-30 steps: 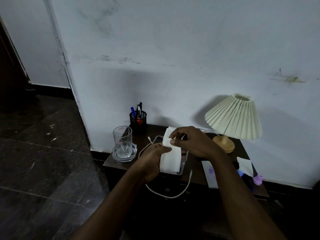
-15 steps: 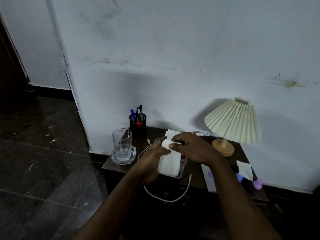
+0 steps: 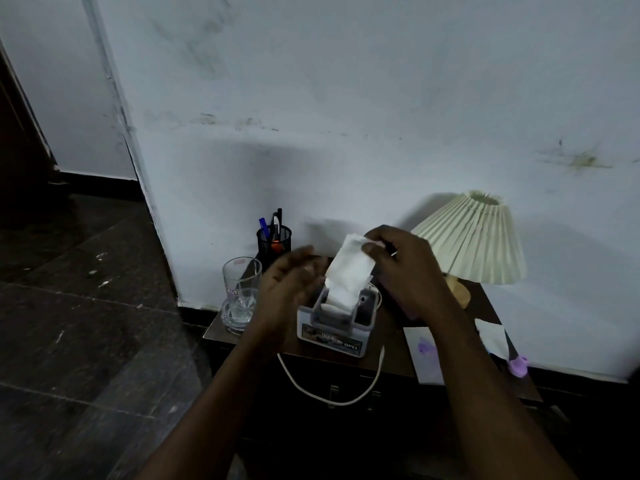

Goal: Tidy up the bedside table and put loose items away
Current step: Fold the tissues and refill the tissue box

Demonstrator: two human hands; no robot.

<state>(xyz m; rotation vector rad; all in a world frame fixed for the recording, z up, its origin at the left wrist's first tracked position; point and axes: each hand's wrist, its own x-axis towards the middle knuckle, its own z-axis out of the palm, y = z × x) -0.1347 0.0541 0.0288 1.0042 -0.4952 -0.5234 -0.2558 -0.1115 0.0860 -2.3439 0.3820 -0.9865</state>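
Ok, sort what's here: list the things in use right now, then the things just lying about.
In use: right hand, folded white tissue, small open box, left hand.
Lying about: drinking glass, pen holder, lamp, white cable, paper sheet.

A white folded tissue (image 3: 349, 271) hangs tilted from the right hand (image 3: 401, 261), which pinches its upper corner. Its lower end dips into an open grey-and-white box (image 3: 332, 329) standing on the counter (image 3: 392, 336), just below both hands and beside the left hand (image 3: 291, 282).
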